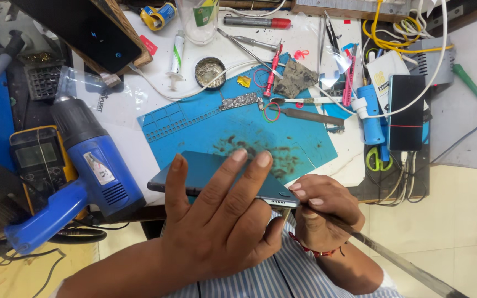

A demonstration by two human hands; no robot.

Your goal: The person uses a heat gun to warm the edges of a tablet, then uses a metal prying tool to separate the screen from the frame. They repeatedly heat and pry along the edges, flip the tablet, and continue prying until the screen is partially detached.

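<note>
My left hand point(216, 221) lies flat over a dark smartphone point(205, 168), fingers spread across its face, thumb hooked on the left edge. The phone sits at the near edge of a blue work mat point(194, 124). My right hand point(321, 212) grips a long thin metal blade point(393, 259) whose tip meets the phone's lower right corner. The blade's tip is hidden by my fingers.
A blue heat gun point(84, 171) lies at the left beside a yellow multimeter point(34, 160). A circuit board point(238, 102), red screwdriver point(274, 69), tweezers, a tin of flux point(210, 72), and another phone on a cable point(406, 110) crowd the bench.
</note>
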